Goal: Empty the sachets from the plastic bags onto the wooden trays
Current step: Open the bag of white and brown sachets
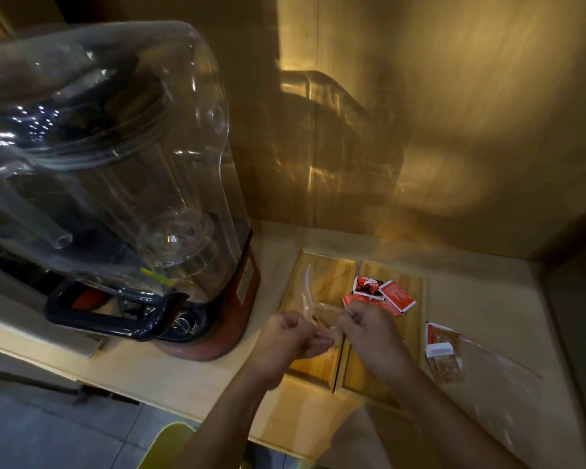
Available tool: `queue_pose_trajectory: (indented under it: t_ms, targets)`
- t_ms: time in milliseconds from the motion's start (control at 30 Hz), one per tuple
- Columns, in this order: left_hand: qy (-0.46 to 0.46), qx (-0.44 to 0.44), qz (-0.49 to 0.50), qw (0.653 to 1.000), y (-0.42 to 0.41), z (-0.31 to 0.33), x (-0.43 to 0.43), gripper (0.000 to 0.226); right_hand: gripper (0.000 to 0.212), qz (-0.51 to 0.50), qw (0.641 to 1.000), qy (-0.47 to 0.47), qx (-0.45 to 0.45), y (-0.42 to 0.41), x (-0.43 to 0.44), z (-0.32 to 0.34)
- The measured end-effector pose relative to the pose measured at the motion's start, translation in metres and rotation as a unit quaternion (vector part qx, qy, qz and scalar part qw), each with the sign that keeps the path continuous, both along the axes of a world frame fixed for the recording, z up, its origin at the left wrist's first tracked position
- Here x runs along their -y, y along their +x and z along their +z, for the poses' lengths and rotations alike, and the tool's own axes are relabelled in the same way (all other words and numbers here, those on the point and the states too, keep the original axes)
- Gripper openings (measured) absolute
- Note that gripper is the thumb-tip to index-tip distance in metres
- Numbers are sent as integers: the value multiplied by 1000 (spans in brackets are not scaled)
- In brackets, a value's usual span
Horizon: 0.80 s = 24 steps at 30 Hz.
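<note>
Two wooden trays lie side by side on the counter, the left tray [329, 265] and the right tray [415, 292]. Red and white sachets [391, 294] are heaped on the right tray. My left hand [285, 336] and my right hand [366, 330] are both closed on a clear plastic bag [310, 292] above the left tray, each gripping one side of it. What is inside that bag is hard to make out. A second clear bag [481, 360] with sachets [442, 350] in it lies on the counter right of the trays.
A large blender under a clear plastic cover [115, 157], on a red base [217, 346], stands at the left of the counter. The wall [420, 130] rises right behind the trays. A yellow-green object [170, 445] sits below the counter's front edge.
</note>
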<state>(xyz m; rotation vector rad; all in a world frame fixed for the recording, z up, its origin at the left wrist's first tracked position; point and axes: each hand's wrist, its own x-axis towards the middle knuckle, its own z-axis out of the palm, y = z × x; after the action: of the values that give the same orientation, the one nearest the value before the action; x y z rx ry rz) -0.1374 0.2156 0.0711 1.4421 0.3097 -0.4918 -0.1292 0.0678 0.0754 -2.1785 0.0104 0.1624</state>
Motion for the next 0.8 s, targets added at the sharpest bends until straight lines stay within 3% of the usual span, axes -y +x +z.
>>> queue_pose_trajectory:
  t_ms: [133, 233, 267, 333, 467, 533, 667, 800]
  targets:
    - [55, 0, 21, 998, 9, 6, 6, 7, 34, -5, 1000, 24, -17, 3, 4, -1]
    - [93, -2, 26, 995, 9, 5, 6, 24, 12, 23, 999, 1, -36, 4, 8, -1]
    - [107, 1, 21, 994, 8, 5, 7, 31, 6, 36, 998, -17, -38, 5, 9, 1]
    - [138, 16, 3, 990, 8, 7, 11, 37, 21, 74, 994, -71, -30, 8, 7, 3]
    - [201, 66, -30, 977, 9, 12, 17, 19, 18, 126, 976, -171, 39, 13, -3, 11]
    - [246, 98, -23, 964, 12, 11, 18, 10, 19, 138, 970, -184, 74, 15, -6, 12]
    - [348, 144, -21, 926, 14, 9, 17, 12, 25, 144, 964, -196, 109, 16, -4, 11]
    - [461, 179, -24, 869, 12, 6, 14, 15, 26, 83, 964, -225, 116, 18, 0, 9]
